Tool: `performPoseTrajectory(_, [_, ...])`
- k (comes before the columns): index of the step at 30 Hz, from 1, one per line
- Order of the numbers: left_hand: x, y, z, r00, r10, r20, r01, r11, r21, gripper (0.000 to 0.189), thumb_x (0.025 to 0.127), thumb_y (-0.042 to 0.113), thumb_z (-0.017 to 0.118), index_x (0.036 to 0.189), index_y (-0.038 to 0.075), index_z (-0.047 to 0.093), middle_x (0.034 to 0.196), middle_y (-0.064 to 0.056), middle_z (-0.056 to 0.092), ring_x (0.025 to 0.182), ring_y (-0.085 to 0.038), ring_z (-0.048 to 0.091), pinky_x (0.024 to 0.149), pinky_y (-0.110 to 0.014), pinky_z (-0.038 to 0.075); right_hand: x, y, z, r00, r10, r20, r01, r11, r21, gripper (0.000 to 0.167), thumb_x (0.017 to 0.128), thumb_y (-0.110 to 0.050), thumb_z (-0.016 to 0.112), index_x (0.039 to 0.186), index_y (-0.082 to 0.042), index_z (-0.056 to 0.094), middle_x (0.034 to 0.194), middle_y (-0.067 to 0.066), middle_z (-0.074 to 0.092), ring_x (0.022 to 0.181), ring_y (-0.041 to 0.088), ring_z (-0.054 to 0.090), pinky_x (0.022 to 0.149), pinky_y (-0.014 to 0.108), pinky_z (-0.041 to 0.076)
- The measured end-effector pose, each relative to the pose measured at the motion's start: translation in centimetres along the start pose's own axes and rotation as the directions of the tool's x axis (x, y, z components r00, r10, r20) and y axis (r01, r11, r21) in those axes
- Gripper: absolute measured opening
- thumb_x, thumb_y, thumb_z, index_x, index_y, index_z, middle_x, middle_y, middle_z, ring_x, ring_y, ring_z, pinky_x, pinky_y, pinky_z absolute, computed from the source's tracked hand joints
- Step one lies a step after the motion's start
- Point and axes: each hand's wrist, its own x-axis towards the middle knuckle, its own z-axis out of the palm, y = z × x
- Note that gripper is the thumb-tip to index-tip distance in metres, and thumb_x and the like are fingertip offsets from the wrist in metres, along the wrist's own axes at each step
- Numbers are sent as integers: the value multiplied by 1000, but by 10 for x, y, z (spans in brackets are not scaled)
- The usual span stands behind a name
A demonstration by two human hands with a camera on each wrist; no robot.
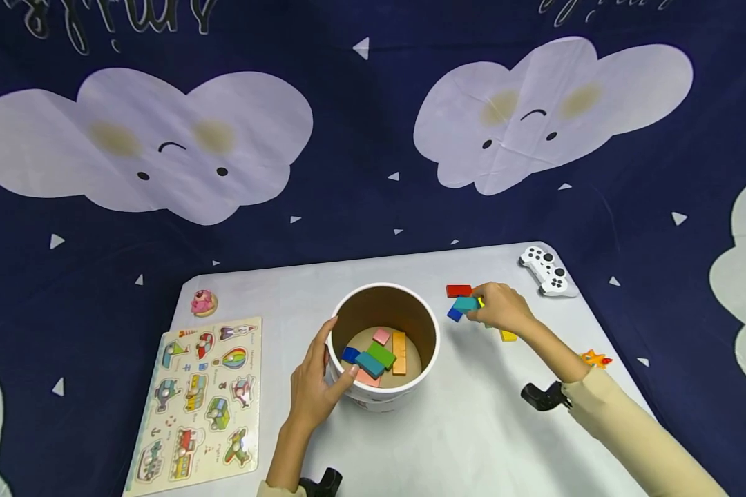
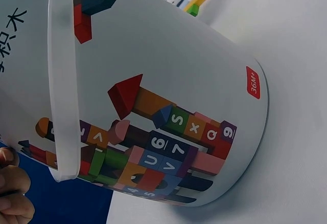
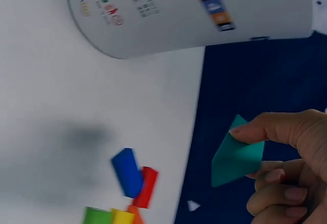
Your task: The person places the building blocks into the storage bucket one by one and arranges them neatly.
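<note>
A white bucket (image 1: 382, 399) with building-block pictures on its side stands mid-table, several coloured wooden blocks lying on its floor. My left hand (image 1: 313, 383) grips its near left rim, thumb over the edge. To the right of the bucket, my right hand (image 1: 503, 308) pinches a teal block (image 3: 237, 157) between thumb and fingers, held up over the table. Beneath and around that hand lie a red block (image 1: 458, 290), a blue block (image 1: 454, 314) and a yellow block (image 1: 508, 336). A green block (image 3: 98, 216) shows in the right wrist view, partly cut off.
On the left lies a wooden vehicle puzzle board (image 1: 202, 400), with a pink toy (image 1: 203, 302) behind it. A white game controller (image 1: 546, 271) rests in the far right corner. An orange starfish-like toy (image 1: 595, 359) sits by the right edge, close to the right forearm.
</note>
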Motion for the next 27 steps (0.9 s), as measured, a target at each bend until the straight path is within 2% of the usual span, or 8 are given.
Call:
performPoseTrajectory(3, [0, 0, 0, 1000, 5, -4, -5, 1000, 3, 81, 77, 45, 65, 152, 37, 36, 94, 0, 53, 61, -4, 32, 52, -25, 30, -4, -10, -13, 999, -46, 6, 46, 999, -12, 42, 75, -22, 77, 106, 5, 72, 97, 19, 71, 76, 27, 61, 64, 38, 50])
performPoseTrajectory(8, [0, 0, 0, 1000, 6, -7, -6, 1000, 3, 81, 77, 45, 65, 152, 36, 36, 112, 1, 57, 61, -5, 35, 53, -25, 32, -10, -25, -34, 994, -109, 11, 109, 994, -23, 41, 73, -21, 78, 105, 4, 73, 90, 14, 69, 71, 23, 57, 58, 32, 44])
performPoseTrajectory(10, [0, 0, 0, 1000, 4, -7, -4, 1000, 2, 81, 77, 45, 65, 152, 37, 36, 112, 0, 57, 62, -4, 35, 54, -25, 32, -12, -31, -41, 992, -125, 27, 126, 992, -24, 41, 72, -21, 77, 105, 3, 73, 85, 10, 67, 68, 21, 55, 57, 30, 41])
performPoseTrajectory(16, [0, 0, -1, 1000, -7, -2, 7, 1000, 0, 81, 77, 45, 65, 152, 37, 37, 100, -2, 55, 61, -5, 34, 53, -25, 31, -17, -48, -56, 980, -167, 112, 170, 985, -21, 37, 73, -20, 77, 102, 2, 73, 76, 4, 62, 64, 17, 52, 56, 27, 40])
performPoseTrajectory(23, [0, 0, -2, 1000, -3, 12, 3, 1000, 3, 81, 77, 44, 65, 152, 32, 37, 116, -1, 58, 66, -14, 46, 56, -26, 35, -22, -66, -67, 965, -207, 164, 216, 976, -39, 33, 73, -20, 78, 100, -1, 74, 83, 4, 67, 69, 18, 56, 60, 29, 44])
performPoseTrajectory(27, [0, 1, -2, 1000, -5, 10, 5, 1000, 2, 81, 77, 45, 65, 152, 34, 37, 113, -1, 57, 63, -13, 43, 54, -25, 34, -25, -80, -73, 951, -255, 177, 268, 962, -54, 26, 72, -21, 78, 94, -7, 74, 76, 0, 63, 70, 17, 54, 61, 30, 41])
